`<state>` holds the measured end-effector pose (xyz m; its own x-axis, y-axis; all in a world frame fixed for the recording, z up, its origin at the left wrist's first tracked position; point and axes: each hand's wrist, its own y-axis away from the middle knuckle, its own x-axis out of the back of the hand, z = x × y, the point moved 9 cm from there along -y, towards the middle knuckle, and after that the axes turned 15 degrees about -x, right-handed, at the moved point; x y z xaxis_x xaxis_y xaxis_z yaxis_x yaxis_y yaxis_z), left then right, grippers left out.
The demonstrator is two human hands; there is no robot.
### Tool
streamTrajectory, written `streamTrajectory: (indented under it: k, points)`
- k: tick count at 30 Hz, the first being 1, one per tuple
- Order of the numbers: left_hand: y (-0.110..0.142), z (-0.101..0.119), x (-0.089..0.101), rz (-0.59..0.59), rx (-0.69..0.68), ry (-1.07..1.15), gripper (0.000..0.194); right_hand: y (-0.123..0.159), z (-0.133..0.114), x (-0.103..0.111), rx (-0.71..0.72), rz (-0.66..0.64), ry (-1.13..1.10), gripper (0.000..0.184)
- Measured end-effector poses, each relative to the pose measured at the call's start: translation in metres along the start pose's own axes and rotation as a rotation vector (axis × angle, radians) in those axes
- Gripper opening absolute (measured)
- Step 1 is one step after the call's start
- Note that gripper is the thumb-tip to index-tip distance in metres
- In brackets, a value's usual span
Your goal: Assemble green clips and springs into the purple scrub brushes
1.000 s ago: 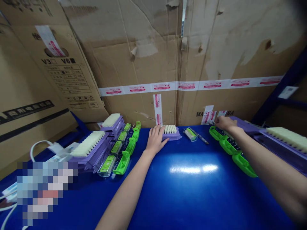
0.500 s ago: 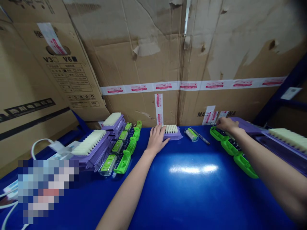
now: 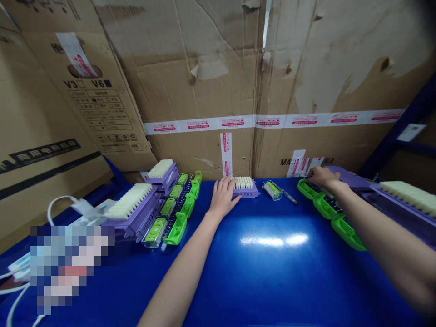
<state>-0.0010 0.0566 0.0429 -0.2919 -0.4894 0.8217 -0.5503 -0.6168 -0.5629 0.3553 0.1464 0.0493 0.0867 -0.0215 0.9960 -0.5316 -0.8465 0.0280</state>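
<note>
Near the back of the blue table, my left hand lies with its fingers stretched over the left end of a purple part with cream bristles. Its thumb points right, apart from the fingers. Over at the right, my right hand reaches to the far end of a row of green curved plastic pieces. Its fingers are bent down and their tips are hidden, so what they hold cannot be made out. Dark bristly strips partly show behind those green pieces, and a purple part lies just beyond the hand.
On the left stand purple bristled parts, clear-and-green boxes and green pieces. A clear-and-green box and a pen-like tool lie at the back. White cables, cardboard walls and another bristled part surround the table.
The whole view has shifted slightly. Both hands stay at the same places, the left on the bristled part and the right at the far green pieces.
</note>
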Motion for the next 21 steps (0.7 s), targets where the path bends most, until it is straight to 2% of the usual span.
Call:
streamTrajectory:
  k: [10,21]
  points:
    - [0.001,0.001,0.002,0.000,0.003,-0.004,0.054,-0.008,0.000,-0.001,0.028,0.041,-0.003,0.031]
    - [0.001,0.000,0.000,0.000,0.005,-0.004,0.055,-0.014,0.000,-0.002,0.108,0.000,0.040,0.035]
